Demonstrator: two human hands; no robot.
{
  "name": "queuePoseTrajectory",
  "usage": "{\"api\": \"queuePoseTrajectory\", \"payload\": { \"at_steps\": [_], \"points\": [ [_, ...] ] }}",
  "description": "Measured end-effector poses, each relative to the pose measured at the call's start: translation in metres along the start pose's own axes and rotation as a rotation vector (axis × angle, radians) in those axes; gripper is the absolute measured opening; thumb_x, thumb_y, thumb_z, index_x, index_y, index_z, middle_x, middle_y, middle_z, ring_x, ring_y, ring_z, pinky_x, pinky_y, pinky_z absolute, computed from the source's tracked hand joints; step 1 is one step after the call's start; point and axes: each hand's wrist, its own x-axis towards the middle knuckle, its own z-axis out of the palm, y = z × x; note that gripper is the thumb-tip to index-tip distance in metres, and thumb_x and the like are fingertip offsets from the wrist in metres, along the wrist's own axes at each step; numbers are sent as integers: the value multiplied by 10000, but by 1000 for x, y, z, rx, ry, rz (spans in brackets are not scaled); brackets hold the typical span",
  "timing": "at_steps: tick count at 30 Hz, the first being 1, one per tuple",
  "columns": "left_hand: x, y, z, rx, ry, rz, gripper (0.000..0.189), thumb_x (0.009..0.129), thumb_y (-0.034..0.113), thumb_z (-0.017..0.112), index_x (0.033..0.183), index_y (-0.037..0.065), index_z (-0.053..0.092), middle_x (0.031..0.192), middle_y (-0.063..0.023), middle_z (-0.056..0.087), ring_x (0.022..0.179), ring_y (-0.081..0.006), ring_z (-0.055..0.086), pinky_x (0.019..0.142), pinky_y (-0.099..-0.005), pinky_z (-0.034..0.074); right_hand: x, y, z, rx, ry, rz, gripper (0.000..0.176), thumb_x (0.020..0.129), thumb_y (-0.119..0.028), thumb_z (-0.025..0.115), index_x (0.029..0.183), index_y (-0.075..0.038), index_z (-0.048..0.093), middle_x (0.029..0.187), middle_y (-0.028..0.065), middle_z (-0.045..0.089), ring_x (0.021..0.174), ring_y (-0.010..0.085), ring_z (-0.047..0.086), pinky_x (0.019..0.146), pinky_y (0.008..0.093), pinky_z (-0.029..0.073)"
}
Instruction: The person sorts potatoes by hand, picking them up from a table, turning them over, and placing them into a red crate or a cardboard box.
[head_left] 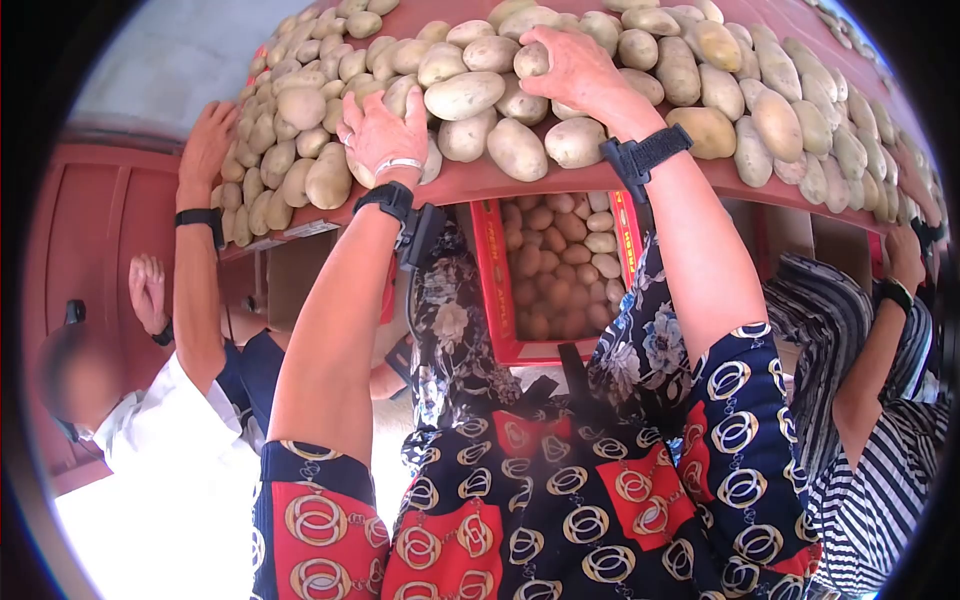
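Red tabletop [480, 186] spans both hands, loaded with smooth, dusty tan potatoes [465, 96], presumably spread out for easy reach. Left hand [383, 135] is splayed over a few near the edge, can't tell if it's gripping one; below and between the hands, red crate [489, 290] of rounded brownish potatoes [556, 268], probably parked there to stay close; right hand [580, 75] pinches a small oval potato [532, 61], thumb opposing fingers, likely for control.

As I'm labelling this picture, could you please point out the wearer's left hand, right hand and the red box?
Left hand [384, 135]: head view, its back.
Right hand [582, 76]: head view, its back.
Red box [495, 265]: head view, left wall.
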Motion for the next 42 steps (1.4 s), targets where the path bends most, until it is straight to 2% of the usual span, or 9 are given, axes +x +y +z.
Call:
{"api": "queuePoseTrajectory", "payload": {
  "at_steps": [5,8,11,12,15,23,29,35,42],
  "points": [
    [-2,4,-2,-43,13,13,553,769,515,584,1117,86,581,1357,-155,362,1204,-416,342,982,-490,321,-9,5,-26,405,132,53,399,726,-301,671,1048,-79,593,883,84,637,845,193,614,704,308,494],
    [-3,5,-5,-7,26,10,551,781,513,573,1120,79,585,1331,-163,392,1180,-395,380,980,-465,329,-28,-5,-59,1765,-67,245,275,889,-285,534,1045,-62,571,948,51,613,795,175,596,665,333,517],
    [0,-3,6,24,69,58,553,784,503,573,1117,61,580,1317,-176,404,1145,-413,405,967,-470,341,-40,-5,-61,1830,-6,354,217,882,-270,542,966,-78,599,925,51,620,731,204,597,622,367,506],
    [0,-4,5,-27,35,40,557,767,503,588,1113,66,573,1340,-167,373,1171,-427,364,964,-507,329,-42,-2,-60,1656,-143,276,327,810,-247,633,1076,-64,577,1000,44,613,876,145,584,708,242,469],
    [-1,-5,3,-85,17,24,559,753,498,602,1110,70,565,1363,-160,340,1198,-443,321,960,-546,316,-62,-13,-48,1340,-319,-11,173,853,-191,591,983,-84,632,827,27,628,814,83,568,646,214,453],
    [-4,4,-5,3,57,34,509,779,486,587,1094,86,586,1329,-172,395,1159,-427,390,964,-481,348,-99,-29,-23,446,-750,-260,285,671,-56,586,952,-40,632,865,120,641,787,228,610,697,327,480],
    [-2,1,-2,-5,51,21,564,747,529,608,1088,80,596,1339,-162,386,1168,-417,390,963,-474,351,-89,-30,-35,520,-691,-51,283,714,-63,583,994,-39,613,946,122,644,861,208,627,722,322,503],
    [-2,5,-10,19,14,26,686,696,617,620,1092,56,594,1347,-160,376,1186,-390,384,974,-465,341,-67,-23,-17,583,-55,-43,330,746,-82,620,1074,-68,591,975,83,623,831,137,623,697,260,503],
    [0,8,-11,-74,-12,-14,807,584,669,677,1089,46,586,1365,-159,352,1204,-411,328,973,-517,315,-42,-33,0,314,57,-315,519,716,-101,636,1212,-78,488,1285,142,444,1175,310,441,937,394,408]
  ]
}}
